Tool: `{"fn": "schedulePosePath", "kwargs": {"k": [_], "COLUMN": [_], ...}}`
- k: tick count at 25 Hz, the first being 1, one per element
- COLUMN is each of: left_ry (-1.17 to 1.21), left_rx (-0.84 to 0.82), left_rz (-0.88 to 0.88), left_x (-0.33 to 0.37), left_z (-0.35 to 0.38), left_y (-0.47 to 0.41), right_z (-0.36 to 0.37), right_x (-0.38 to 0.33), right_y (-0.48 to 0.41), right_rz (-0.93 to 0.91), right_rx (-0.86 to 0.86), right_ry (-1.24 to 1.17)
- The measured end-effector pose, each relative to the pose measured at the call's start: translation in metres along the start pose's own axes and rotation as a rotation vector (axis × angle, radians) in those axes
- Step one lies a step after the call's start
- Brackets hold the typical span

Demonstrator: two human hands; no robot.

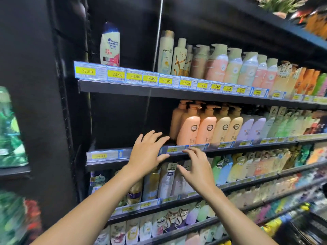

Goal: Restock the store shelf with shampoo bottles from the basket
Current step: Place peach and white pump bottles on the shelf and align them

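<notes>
A black store shelf [113, 89] runs across the view in several tiers. One white shampoo bottle with a dark blue cap [110, 45] stands alone at the left of the upper tier. Peach pump bottles [189, 129] line the middle tier, with a bare gap to their left. My left hand [147, 152] is spread, fingers straight, over the front edge of the middle tier beside that gap. My right hand [198, 167] hovers just below and to the right, fingers loosely spread, holding nothing. The basket is not clearly in view.
Yellow price tags [117, 74] line the shelf rails. More bottles [233, 67] fill the upper tier's right side, and pouches and bottles [164, 181] pack the lower tiers. A black upright panel [58, 103] bounds the shelf at left, with blurred green goods [8, 131] beyond it.
</notes>
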State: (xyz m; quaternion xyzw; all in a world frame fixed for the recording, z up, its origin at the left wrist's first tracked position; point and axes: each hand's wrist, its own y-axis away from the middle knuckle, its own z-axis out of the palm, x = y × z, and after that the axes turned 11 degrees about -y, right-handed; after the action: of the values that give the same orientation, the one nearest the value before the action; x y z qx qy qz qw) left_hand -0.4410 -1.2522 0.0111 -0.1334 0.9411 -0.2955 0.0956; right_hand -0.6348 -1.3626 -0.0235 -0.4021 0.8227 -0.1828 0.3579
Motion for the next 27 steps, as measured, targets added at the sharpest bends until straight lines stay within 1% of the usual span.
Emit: {"fn": "schedulePosePath", "kwargs": {"k": [4, 9, 11, 13, 16, 20, 24, 27], "left_ry": [-0.133, -0.200, -0.207, -0.231, -0.256, -0.260, -0.270, -0.267], "left_rx": [0.050, -0.029, -0.095, -0.194, -0.326, -0.506, -0.630, -0.677], "left_rz": [0.029, -0.025, -0.062, -0.114, -0.214, -0.359, -0.514, -0.588], "left_x": [-0.001, -0.001, 0.001, 0.004, 0.006, -0.005, -0.031, -0.047], "left_z": [-0.008, -0.013, -0.014, -0.016, -0.021, -0.039, -0.060, -0.066], "left_y": [0.050, 0.141, 0.186, 0.238, 0.320, 0.431, 0.524, 0.575], "right_z": [0.007, 0.017, 0.025, 0.036, 0.058, 0.089, 0.124, 0.153], "right_x": [-0.008, -0.018, -0.025, -0.031, -0.044, -0.078, -0.122, -0.150], "right_y": [0.035, 0.091, 0.120, 0.155, 0.207, 0.271, 0.321, 0.347], "right_rz": [-0.028, -0.058, -0.052, -0.044, -0.065, -0.101, -0.186, -0.234], "right_rx": [-0.061, -0.203, -0.270, -0.347, -0.453, -0.625, -0.758, -0.839], "right_ry": [0.035, 0.088, 0.095, 0.089, 0.063, 0.058, 0.037, 0.027]}}
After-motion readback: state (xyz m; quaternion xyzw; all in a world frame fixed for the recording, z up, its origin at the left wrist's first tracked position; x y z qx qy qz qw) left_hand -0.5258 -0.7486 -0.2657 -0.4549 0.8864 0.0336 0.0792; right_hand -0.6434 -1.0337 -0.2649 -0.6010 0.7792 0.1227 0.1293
